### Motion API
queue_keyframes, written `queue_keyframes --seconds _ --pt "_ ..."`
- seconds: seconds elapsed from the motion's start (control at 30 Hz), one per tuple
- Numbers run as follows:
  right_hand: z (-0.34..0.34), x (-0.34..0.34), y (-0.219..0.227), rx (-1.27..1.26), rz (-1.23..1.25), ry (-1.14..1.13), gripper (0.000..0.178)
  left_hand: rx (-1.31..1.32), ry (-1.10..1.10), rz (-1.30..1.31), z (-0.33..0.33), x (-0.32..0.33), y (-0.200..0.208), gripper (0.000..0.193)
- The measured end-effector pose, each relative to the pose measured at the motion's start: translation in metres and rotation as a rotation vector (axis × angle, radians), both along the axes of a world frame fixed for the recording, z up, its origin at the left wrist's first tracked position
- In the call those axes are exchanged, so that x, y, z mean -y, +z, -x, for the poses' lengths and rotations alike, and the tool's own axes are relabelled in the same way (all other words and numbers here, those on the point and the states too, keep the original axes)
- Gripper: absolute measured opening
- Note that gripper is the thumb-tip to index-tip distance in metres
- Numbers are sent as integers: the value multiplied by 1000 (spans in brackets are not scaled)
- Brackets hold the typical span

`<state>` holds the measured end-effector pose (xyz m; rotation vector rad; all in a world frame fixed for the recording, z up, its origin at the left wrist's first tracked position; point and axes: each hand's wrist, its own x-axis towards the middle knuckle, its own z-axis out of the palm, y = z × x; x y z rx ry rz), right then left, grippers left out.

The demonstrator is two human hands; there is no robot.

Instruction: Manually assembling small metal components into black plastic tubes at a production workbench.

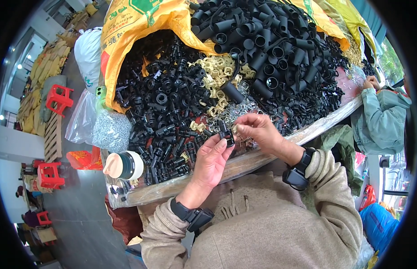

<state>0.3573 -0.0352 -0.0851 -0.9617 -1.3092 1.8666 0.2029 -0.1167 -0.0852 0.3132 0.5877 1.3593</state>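
Note:
Above the near edge of the table, my left hand (209, 162) pinches a small black plastic fitting (224, 129) between thumb and fingers. My right hand (264, 133) is closed right beside it, its thumb and fingertip on a tiny cream-coloured piece (234, 128) that touches or nearly touches the fitting. Its shape is mostly hidden by the fingers. Behind my left hand spreads a heap of similar black fittings (161, 98). Cream plastic clips (217, 67) and small silvery metal pieces (235, 110) lie in piles behind both hands.
A big pile of black tubes (275, 54) rises at the back. A wooden rail (253, 168) edges the table. At the left stand a lidded cup (127, 165) and a bag of screws (110, 130). Another person's sleeve (379, 121) shows at the right.

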Motion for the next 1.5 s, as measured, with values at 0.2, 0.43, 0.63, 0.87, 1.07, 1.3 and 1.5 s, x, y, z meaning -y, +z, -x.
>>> queue_keyframes --seconds 0.2,0.43,0.63,0.87,1.07,1.3,1.5 --pt "-10 -13 25 -45 -411 79 15 6 -82 100 4 1 5 22" --pt "-5 -4 34 -17 -433 293 14 49 -151 141 2 6 0 23" --pt "-2 3 38 170 -615 203 13 66 -151 180 -1 7 -3 19" --pt "-35 -13 31 243 -301 241 23 -52 -209 201 13 -3 11 18" --pt "-50 -14 -5 816 -1229 146 15 -120 -169 203 15 -2 -1 25" --pt "-47 -19 -13 785 -1153 79 10 -129 -145 260 7 3 -2 20" --pt "-43 -20 0 849 -1171 136 9 -132 -139 246 5 3 1 21"
